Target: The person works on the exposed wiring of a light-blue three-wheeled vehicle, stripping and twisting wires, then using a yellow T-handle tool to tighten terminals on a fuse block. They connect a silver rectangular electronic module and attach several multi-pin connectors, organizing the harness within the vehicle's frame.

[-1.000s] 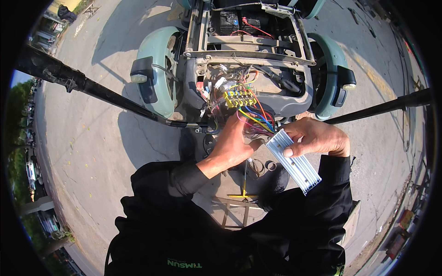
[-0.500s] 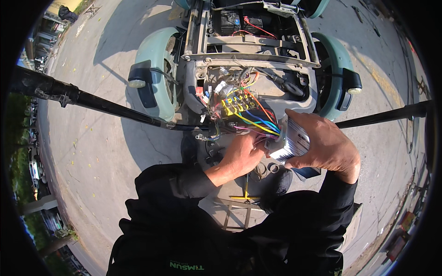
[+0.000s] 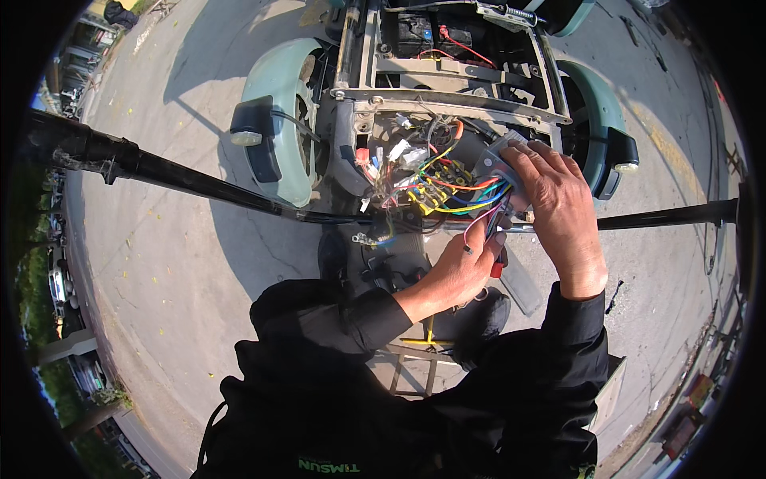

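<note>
My right hand is wrapped over a silver metal controller box, held at the rear of a vehicle frame. Thick blue, green, yellow and orange wires run from the box to a yellow terminal block on its left. Just below the box, my left hand is closed around a bundle of thin wires, with a pink one looping over the fingers. A small red piece shows beside the left fingertips. What sits between those fingertips is partly hidden.
Loose wires with white connectors crowd the left of the frame bay. Black batteries stand farther off, between green fenders. A black bar crosses in front. A yellow-handled tool lies low, near a metal stand.
The controller box has moved away from me and turned, its fins now out of sight. My right hand shifted over its top. My left hand moved right onto the thin wires.
</note>
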Demonstrator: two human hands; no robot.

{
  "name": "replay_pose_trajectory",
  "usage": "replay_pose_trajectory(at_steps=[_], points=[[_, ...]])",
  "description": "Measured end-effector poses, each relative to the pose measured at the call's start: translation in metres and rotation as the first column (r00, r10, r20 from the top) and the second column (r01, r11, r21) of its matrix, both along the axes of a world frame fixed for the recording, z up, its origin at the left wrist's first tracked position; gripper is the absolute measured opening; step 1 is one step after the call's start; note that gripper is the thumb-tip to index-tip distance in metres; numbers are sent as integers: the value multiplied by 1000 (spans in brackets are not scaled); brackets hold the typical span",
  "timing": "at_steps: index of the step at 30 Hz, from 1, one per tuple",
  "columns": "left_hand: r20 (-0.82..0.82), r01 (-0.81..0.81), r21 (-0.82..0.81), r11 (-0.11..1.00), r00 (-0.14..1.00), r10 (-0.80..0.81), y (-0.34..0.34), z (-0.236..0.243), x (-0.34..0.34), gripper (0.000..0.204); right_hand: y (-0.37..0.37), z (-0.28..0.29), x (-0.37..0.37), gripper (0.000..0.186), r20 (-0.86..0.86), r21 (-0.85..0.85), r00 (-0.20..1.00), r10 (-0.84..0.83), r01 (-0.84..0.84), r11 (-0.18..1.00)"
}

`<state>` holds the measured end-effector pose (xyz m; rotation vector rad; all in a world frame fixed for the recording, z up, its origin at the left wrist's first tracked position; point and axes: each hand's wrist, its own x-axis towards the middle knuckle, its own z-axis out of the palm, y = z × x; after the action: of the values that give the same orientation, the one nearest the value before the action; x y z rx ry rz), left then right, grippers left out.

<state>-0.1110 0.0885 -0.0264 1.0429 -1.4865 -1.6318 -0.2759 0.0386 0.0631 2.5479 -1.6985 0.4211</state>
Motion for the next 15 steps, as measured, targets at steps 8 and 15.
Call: replay_pose_trajectory(at_steps=[8, 15], points=[[289, 123, 125, 984, 945, -155, -5, -25, -13, 52, 1, -37, -20, 45, 228, 201, 960, -162, 117, 973], [350, 100, 57, 993, 930, -114, -2, -23, -41, 67, 6, -33, -11, 31, 574, 287, 748, -332, 195, 938]])
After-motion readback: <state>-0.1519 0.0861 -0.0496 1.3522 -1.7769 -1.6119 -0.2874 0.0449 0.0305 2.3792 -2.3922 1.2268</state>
